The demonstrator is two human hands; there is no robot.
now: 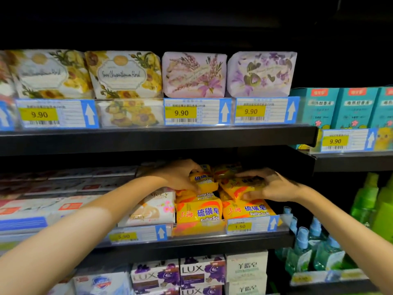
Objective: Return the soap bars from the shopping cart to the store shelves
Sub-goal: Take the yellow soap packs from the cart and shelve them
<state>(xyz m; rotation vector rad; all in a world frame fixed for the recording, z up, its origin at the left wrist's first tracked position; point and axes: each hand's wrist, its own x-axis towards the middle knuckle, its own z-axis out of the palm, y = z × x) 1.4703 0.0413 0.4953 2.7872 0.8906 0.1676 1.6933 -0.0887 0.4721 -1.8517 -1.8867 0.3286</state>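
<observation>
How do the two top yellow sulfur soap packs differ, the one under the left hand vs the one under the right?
The left hand's pack, gripped by the left hand, tops the left stack with its blue lettering showing. The right hand's pack, gripped by the right hand, tops the right stack, tilted, fingers covering most of its label. Both are yellow-wrapped, on the middle shelf.

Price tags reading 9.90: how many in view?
4. Three on the top shelf rail: left, middle, right. One on the right-hand bay rail. A cut-off tag at far left may be another.
</observation>
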